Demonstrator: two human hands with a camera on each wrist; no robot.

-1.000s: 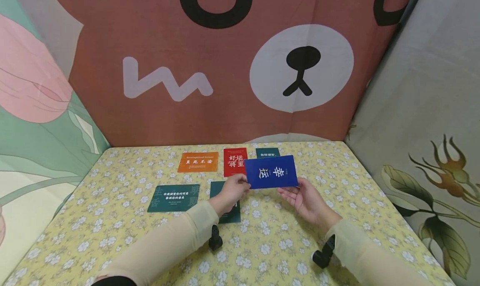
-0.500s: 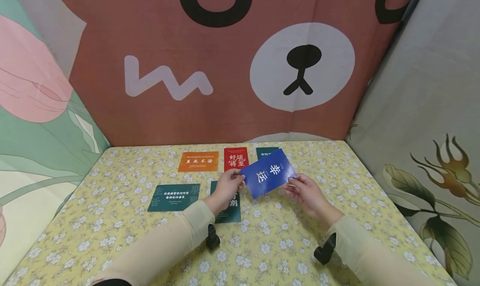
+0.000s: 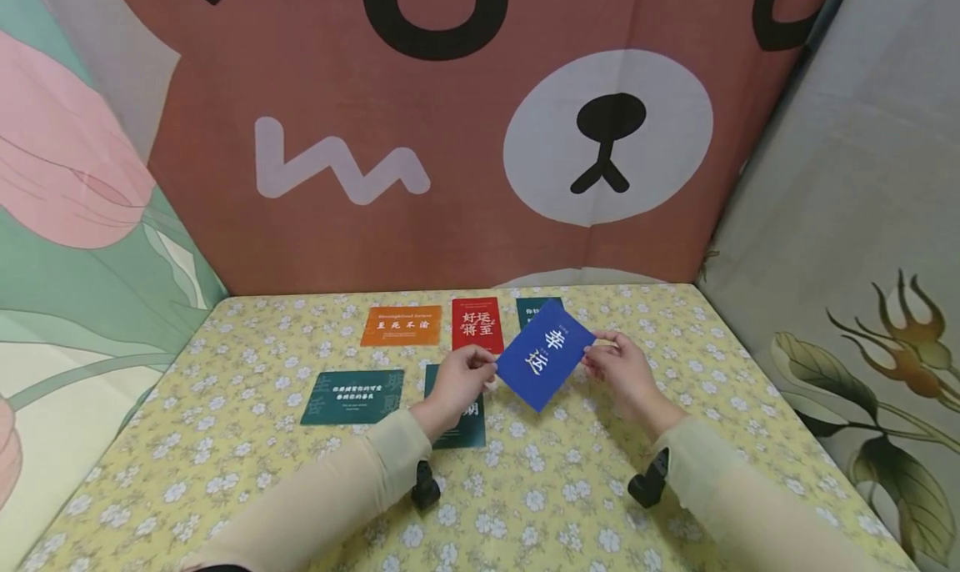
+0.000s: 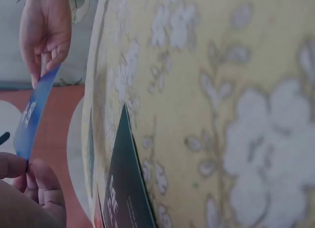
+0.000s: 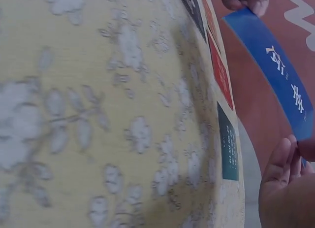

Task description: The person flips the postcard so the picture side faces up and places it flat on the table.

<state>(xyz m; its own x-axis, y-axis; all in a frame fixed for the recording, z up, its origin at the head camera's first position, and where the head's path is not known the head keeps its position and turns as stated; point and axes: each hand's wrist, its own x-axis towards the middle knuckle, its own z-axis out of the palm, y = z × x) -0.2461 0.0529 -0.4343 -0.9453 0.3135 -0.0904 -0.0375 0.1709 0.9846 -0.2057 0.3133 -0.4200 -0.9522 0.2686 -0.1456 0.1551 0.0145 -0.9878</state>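
A blue card (image 3: 542, 353) with white lettering is held up over the table, tilted, between both hands. My left hand (image 3: 455, 386) pinches its left corner between thumb and fingers. At the right edge my right hand (image 3: 624, 378) pinches it the same way. In the left wrist view the blue card (image 4: 35, 112) is seen nearly edge-on, raised off the cloth. The right wrist view shows the card (image 5: 275, 65) slightly bowed between the two hands. Below my left hand lies a dark green card (image 3: 467, 426), partly covered by that hand.
On the yellow floral tablecloth (image 3: 247, 480) lie an orange card (image 3: 401, 326), a red card (image 3: 476, 323) and another green card (image 3: 352, 397). A small green card (image 3: 531, 309) at the back is partly hidden by the blue one. A bear-print cloth (image 3: 375, 247) hangs behind the table.
The blue card has turned from lying sideways to a steeper slant, its lettering now closer to upright. My right hand has gone from open fingers under the card to pinching its edge.
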